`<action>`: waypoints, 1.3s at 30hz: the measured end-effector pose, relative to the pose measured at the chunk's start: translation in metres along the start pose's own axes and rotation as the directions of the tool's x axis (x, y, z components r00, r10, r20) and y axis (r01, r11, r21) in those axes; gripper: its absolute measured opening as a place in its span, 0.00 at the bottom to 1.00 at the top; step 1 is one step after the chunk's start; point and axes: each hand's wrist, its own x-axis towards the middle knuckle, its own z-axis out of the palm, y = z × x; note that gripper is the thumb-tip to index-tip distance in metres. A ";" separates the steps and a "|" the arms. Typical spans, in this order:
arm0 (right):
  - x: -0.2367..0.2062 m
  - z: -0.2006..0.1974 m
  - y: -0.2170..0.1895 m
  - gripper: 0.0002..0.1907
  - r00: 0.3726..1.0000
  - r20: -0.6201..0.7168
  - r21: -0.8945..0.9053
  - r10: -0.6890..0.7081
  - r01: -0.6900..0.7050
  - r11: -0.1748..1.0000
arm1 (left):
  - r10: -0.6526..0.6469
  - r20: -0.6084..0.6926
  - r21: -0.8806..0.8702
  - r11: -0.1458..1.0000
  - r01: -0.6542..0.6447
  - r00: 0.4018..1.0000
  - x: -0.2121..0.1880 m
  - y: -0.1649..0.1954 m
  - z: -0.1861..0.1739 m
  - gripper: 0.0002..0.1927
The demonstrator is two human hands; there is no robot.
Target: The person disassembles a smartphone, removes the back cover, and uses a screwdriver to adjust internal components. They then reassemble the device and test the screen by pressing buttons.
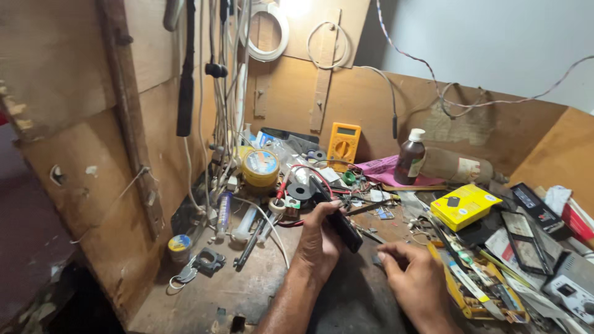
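Observation:
My left hand (318, 244) is closed around a slim black device (342, 226), held tilted above the dark worktop (247, 284). Red and black probe leads (297, 173) run from behind it toward the back of the bench. My right hand (416, 279) rests on the worktop just to the right, fingers curled and pinched on something too small to make out. A thin metal tool (370, 207) lies just beyond the device.
A yellow multimeter (343, 142) leans on the wooden back wall. A brown bottle (410, 156), yellow box (465, 206), yellow tin (260, 167), tape roll (180, 245), syringes and cluttered parts crowd the bench. Cables hang at the left wall.

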 end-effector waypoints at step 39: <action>0.033 0.023 -0.068 0.09 0.968 -0.184 0.158 -0.171 0.201 0.967 | 0.049 0.086 0.103 0.993 -0.057 0.995 0.020 -0.008 0.009 0.20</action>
